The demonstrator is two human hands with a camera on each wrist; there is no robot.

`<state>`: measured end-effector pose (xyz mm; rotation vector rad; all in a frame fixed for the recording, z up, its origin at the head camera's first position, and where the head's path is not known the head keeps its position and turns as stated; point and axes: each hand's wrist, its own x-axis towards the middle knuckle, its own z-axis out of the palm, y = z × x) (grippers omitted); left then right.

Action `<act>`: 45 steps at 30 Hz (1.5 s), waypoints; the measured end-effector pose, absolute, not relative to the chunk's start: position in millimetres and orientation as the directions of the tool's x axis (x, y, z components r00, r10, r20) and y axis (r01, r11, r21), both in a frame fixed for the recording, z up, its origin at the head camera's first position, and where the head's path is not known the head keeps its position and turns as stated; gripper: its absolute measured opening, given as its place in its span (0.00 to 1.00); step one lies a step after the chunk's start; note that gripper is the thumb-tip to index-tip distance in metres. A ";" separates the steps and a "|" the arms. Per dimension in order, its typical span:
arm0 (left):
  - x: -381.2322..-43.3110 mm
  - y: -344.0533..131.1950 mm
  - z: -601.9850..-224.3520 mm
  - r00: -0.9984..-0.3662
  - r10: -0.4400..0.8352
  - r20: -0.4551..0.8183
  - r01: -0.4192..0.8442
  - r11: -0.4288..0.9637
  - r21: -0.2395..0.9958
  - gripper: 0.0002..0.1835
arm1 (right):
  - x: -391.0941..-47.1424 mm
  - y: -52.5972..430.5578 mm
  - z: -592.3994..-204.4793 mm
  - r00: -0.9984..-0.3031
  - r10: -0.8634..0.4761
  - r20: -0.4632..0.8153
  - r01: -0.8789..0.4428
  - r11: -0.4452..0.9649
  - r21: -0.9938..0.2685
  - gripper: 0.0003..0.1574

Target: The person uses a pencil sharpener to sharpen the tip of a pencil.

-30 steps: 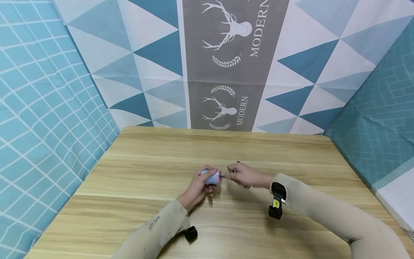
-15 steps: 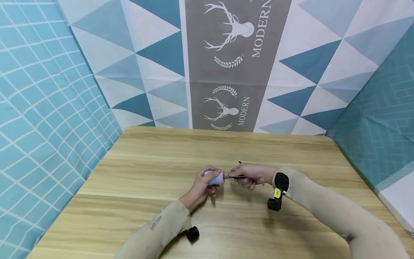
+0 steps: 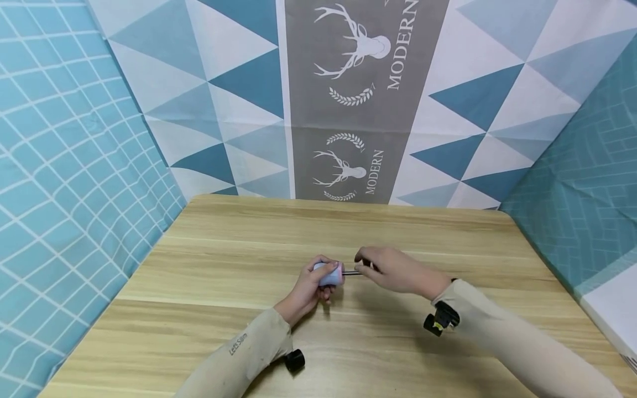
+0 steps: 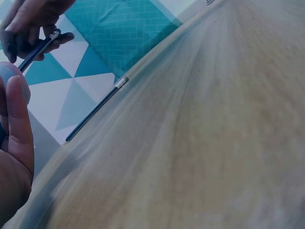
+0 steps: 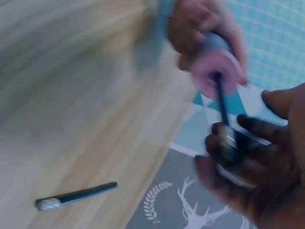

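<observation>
My left hand point(image 3: 306, 286) grips a light-blue pencil sharpener point(image 3: 328, 275) with a pink end. A dark pencil point(image 3: 350, 272) sticks out of the hole in that pink face, towards the right. My right hand point(image 3: 395, 271) is around the pencil's outer end, its thumb apart from the other fingers. In the right wrist view, which is blurred, the pencil's silvery end point(image 5: 228, 137) lies against the fingers with the thumb away from it. A second dark pencil point(image 4: 96, 109) with a silvery end lies on the table; in the head view the right hand hides it.
The wooden table point(image 3: 224, 260) reaches back to a patterned cloth wall point(image 3: 343, 110). Blue tiled cloth point(image 3: 74, 155) hangs at the left and teal cloth point(image 3: 582, 160) at the right. A white object point(image 3: 614, 304) stands by the right edge.
The right hand's fingers have loosened from the pencil, and its wrist has turned and shifted right. More of the pencil shows than a second ago. The left hand keeps its grip on the sharpener.
</observation>
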<state>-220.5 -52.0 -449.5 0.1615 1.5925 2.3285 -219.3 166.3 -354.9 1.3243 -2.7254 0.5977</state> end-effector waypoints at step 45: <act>-220.3 -48.3 -453.6 -0.944 0.313 -0.104 -0.212 -0.335 0.918 0.08 | -246.3 154.1 -386.0 -0.500 -0.654 -0.568 0.368 0.433 -0.823 0.22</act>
